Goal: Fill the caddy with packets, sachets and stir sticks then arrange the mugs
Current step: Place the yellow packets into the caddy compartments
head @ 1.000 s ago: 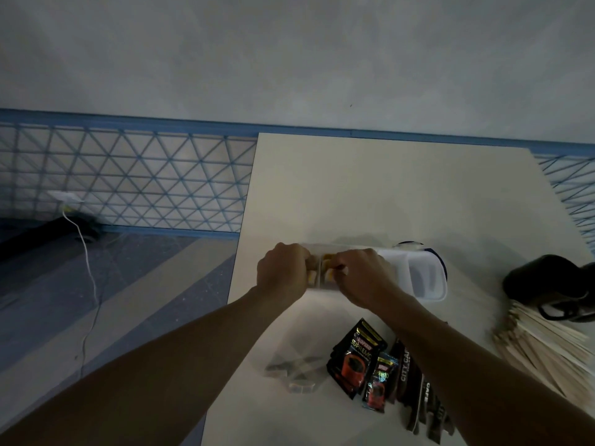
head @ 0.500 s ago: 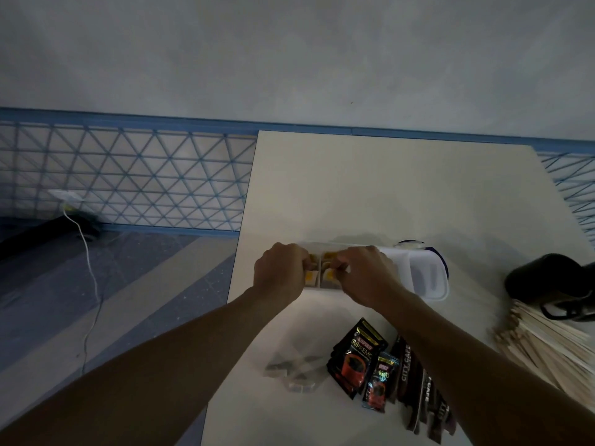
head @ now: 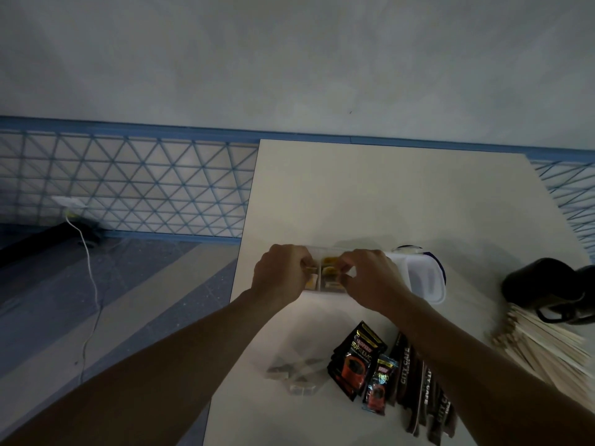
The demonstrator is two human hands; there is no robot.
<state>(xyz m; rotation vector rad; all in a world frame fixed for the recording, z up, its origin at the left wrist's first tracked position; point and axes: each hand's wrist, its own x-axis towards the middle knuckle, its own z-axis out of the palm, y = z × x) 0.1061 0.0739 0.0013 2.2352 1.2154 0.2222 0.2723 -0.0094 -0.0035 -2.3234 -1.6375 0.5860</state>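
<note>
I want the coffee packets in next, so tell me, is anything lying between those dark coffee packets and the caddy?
Nothing lies on the bare table strip between the coffee packets and the caddy. But both hands, left hand and right hand, sit over the caddy's left compartments, and the right forearm crosses above the packets.

The black coffee packet [head: 355,360] reads "SUPREMO"; the dark stick sachets [head: 418,387] beside it read "CITY CAFE". The small blue packet's print is unreadable.
</note>
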